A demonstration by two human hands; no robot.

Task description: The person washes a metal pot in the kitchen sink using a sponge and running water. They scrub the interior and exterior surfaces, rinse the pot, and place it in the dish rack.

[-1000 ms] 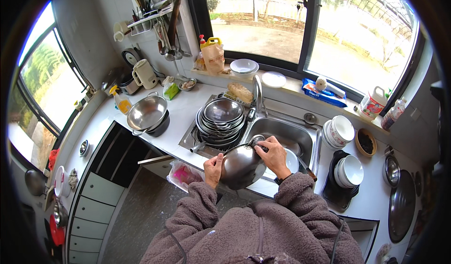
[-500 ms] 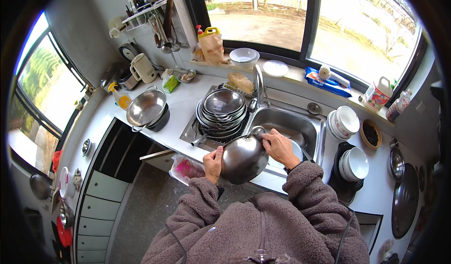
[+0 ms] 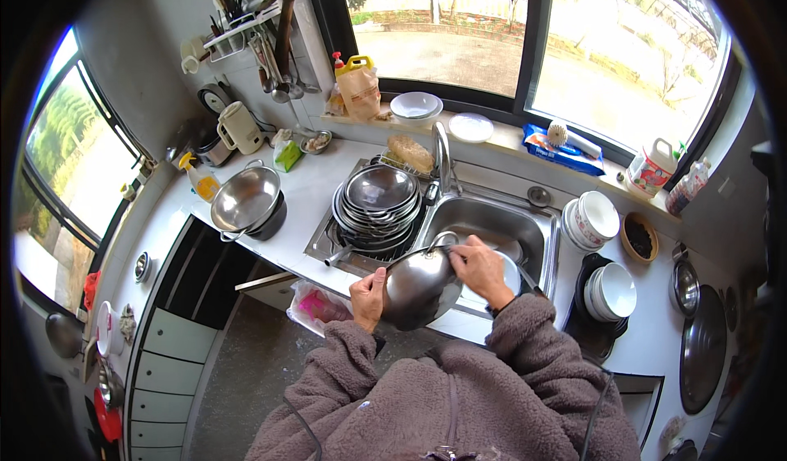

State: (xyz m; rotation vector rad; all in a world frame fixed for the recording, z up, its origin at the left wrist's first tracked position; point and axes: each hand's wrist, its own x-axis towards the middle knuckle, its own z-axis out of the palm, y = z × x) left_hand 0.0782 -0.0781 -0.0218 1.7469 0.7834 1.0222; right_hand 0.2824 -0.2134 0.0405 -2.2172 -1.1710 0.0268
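Observation:
My left hand [image 3: 368,299] is closed round the left edge of a shiny steel basin [image 3: 420,293], thumb up. The basin is tilted at the counter's front edge, with its rounded outside facing up and a loop handle [image 3: 443,239] at its far end. My right hand [image 3: 484,270] presses curled fingers against the basin's upper right side, near the loop handle. Whatever may lie under those fingertips is hidden. Just beyond is the steel sink [image 3: 537,225], where a pale dish [image 3: 508,274] shows partly behind my right hand.
A tall stack of metal bowls [image 3: 379,190] stands on the drainboard beside the tap [image 3: 443,154]. A two-handled steel basin [image 3: 246,202] rests on a dark pot to the left. White bowls [image 3: 613,291] are piled on the right. A lined bin [image 3: 316,307] sits below the counter.
The view has shifted slightly. My right hand has slid a little along the basin's side near the loop handle, and the basin is tilted slightly differently. My left hand keeps its grip.

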